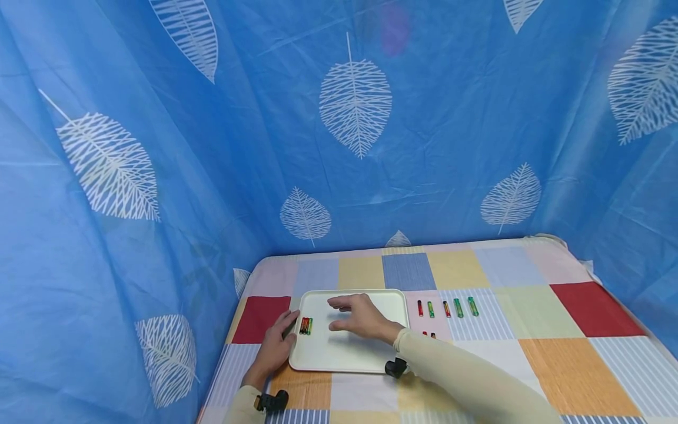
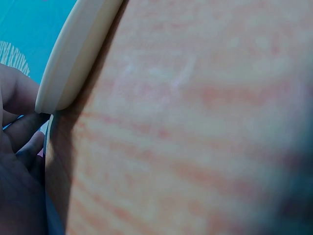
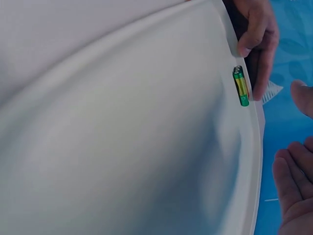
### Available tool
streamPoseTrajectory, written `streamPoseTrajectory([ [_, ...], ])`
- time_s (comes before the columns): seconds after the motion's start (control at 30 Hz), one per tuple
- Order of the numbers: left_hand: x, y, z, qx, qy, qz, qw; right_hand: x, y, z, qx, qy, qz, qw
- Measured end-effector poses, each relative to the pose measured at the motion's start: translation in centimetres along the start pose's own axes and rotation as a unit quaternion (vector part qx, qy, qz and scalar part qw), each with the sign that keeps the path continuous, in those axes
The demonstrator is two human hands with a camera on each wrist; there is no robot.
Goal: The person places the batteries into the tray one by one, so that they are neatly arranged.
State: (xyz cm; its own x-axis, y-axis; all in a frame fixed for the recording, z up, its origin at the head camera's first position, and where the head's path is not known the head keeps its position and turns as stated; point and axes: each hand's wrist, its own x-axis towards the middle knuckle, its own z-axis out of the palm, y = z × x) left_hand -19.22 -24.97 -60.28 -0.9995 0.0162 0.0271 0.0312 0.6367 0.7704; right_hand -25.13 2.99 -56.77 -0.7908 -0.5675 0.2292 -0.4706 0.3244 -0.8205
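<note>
A white rectangular tray [image 1: 349,353] lies on the table. Against its left rim rests my left hand [image 1: 276,347], fingers fairly straight along the edge. In the left wrist view the tray's rim [image 2: 73,58] touches a digit of that hand [image 2: 19,137]. Over the middle of the tray is my right hand [image 1: 365,318], its thumb and fingers spread apart and nothing between them. Several small red-black and green batteries [image 1: 306,326] lie side by side inside the tray near its left rim. In the right wrist view a green battery [image 3: 241,87] shows beside the left hand.
Right of the tray, a row of red and green batteries [image 1: 458,308] lies on the patchwork tablecloth [image 1: 561,371]. Nearer the right forearm are two more batteries [image 1: 433,335], partly hidden by the sleeve. A blue curtain with white leaves [image 1: 424,118] hangs behind and to the sides.
</note>
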Motion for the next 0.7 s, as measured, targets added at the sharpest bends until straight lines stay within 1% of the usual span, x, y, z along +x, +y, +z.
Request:
streamPoseTrajectory([
  [0.07, 0.0, 0.0, 0.0, -0.003, -0.001, -0.006, 1.0000, -0.4, 0.0, -0.4, 0.002, 0.000, -0.001, 1.0000],
  [0.17, -0.2, 0.0, 0.1, 0.001, 0.001, -0.006, 1.0000, -0.9, 0.1, -0.8, 0.003, -0.001, -0.005, 1.0000],
  [0.23, -0.2, 0.0, 0.1, -0.001, 0.001, -0.010, 0.9999, -1.3, 0.0, -1.2, 0.004, -0.003, -0.001, 1.0000],
  [0.4, -0.1, 0.0, 0.2, 0.003, 0.000, -0.004, 1.0000, -2.4, 0.1, -2.0, 0.020, 0.001, 0.008, 0.9998],
  [0.5, -0.1, 0.0, 0.2, 0.003, -0.004, -0.010, 0.9999, -3.2, 0.2, -2.5, 0.028, 0.009, 0.011, 0.9995],
  [0.7, -0.1, -0.1, 0.2, 0.007, -0.003, -0.002, 1.0000, -4.6, 0.5, -3.9, 0.038, 0.025, 0.015, 0.9989],
])
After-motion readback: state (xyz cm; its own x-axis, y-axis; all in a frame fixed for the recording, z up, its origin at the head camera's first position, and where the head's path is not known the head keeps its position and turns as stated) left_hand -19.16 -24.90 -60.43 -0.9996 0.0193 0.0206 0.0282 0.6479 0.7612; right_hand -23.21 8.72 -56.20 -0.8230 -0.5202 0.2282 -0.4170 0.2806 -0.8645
